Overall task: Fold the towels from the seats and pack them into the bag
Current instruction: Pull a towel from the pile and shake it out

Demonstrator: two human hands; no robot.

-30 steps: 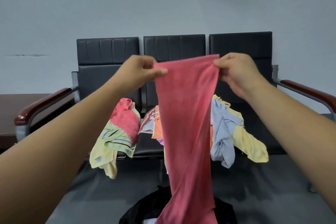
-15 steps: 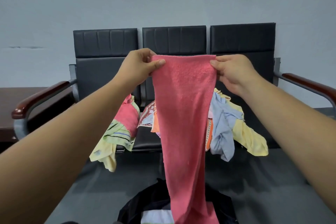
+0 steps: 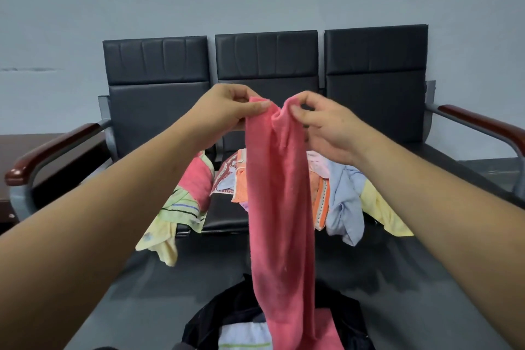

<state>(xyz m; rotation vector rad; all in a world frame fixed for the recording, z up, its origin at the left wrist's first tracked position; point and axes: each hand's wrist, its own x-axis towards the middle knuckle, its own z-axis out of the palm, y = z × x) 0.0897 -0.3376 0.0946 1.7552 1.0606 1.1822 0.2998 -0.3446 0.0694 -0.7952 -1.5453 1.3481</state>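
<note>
Here, towel [image 3: 279, 193]: pink, hung long from both hands, its tail over the bag [image 3: 203, 324] at 6 o'clock.
Left hand [image 3: 227, 111]: pinched the top corner at 11 o'clock.
Right hand [image 3: 321, 122]: pinched the other corner at 1 o'clock; the corners nearly met.
Handling: likely light, limp terry, not slippery; best held by corners or edges.
Pile [image 3: 343, 202]: loose on the seats [image 3: 159, 60], at 9 and 3 o'clock of the towel.

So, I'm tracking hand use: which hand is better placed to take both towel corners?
Likely the left hand: its thumb clamps one corner of the towel flat, and the right hand holds its corner by fingertips only, close beside it.
</note>
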